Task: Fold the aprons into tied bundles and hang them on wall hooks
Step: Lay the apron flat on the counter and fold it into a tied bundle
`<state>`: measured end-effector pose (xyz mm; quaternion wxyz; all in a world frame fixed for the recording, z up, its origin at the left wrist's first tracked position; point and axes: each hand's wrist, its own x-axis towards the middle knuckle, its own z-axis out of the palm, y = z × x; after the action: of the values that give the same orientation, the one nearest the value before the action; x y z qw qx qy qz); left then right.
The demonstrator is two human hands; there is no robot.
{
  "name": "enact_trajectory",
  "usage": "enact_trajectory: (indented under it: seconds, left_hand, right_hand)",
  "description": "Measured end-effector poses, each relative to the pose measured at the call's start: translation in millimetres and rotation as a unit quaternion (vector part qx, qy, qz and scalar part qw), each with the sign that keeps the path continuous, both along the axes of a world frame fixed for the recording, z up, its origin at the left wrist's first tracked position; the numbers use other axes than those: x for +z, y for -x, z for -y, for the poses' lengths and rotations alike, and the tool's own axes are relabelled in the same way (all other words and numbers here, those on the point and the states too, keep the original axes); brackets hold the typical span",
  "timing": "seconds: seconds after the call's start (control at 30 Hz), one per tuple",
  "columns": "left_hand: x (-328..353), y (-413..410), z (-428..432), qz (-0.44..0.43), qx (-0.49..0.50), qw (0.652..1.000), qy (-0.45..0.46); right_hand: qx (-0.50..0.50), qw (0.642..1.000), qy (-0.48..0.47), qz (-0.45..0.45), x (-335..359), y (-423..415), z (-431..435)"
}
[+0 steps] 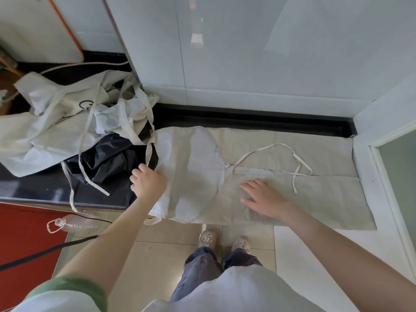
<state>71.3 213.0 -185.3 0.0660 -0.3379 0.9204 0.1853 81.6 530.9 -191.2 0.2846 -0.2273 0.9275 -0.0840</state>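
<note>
Beige apron (281, 194) lies flat, long axis 3–9 o'clock; left hand (147, 182) pinches its 9 o'clock edge; right hand (264, 199) pressed open-palmed on it.

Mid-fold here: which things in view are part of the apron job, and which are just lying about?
Part of the job:
- beige apron spread flat, under both hands
- its loose tie strap
- heap of unfolded aprons
- left hand, right hand

Lying about:
- black bag
- plastic bottle
- black cable
</note>
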Motion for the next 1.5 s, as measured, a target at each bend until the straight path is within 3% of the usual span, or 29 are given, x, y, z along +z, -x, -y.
enact_trajectory:
  seconds: [0.13, 0.3, 0.4, 0.63, 0.73, 0.93, 1.03, 1.17, 1.27, 1.4, 1.5]
  left_hand:
    - [-6.0, 9.6, 21.7, 0.102, 0.093, 0.982, -0.133]
    - [-5.7, 16.4, 30.7, 0.111, 0.047, 0.947, -0.297]
    - [-2.4, 25.3, 25.1, 0.083, -0.005, 0.946, -0.314]
    - [3.6, 37.2, 10.2, 0.103, 0.068, 0.963, -0.241]
    - [-3.8, 34.3, 12.7, 0.091, 0.028, 0.951, -0.295]
    - [7.9, 50.6, -17.5, 0.058, -0.087, 0.972, -0.211]
    - [3.5, 59.5, -20.5, 0.076, -0.016, 0.973, -0.217]
    - [-4.3, 59.8, -10.6, 0.082, 0.103, 0.941, -0.313]
    - [-6.6, 55.9, -4.2, 0.076, 0.092, 0.928, -0.352]
    - [-6.4, 53.1, -2.6, 0.079, 0.101, 0.914, -0.385]
    - [-3.3, 55.0, -7.5, 0.081, 0.064, 0.929, -0.356]
  right_hand:
    - [-0.03, 0.999, 0.015, 0.004, 2.5, 11.9, 30.2]
    - [-0.055, 0.998, 0.009, 0.028, -0.9, 21.9, 58.2]
    - [-0.094, 0.994, 0.023, 0.044, 1.1, 31.3, 67.6]
    - [-0.14, 0.986, 0.039, 0.079, 1.8, 40.7, 68.9]
    - [-0.144, 0.985, 0.045, 0.08, -2.0, 44.7, 67.3]
    - [-0.183, 0.975, 0.074, 0.099, -6.2, 49.8, 60.6]
    - [-0.18, 0.975, 0.073, 0.106, -6.2, 49.4, 60.3]
    - [-0.173, 0.979, 0.066, 0.086, -7.9, 50.0, 59.4]
    - [-0.145, 0.984, 0.066, 0.077, -12.4, 51.1, 55.6]
    - [-0.187, 0.974, 0.117, 0.05, -16.8, 57.8, 49.0]
    - [-0.166, 0.98, 0.106, 0.033, -16.0, 63.0, 48.2]
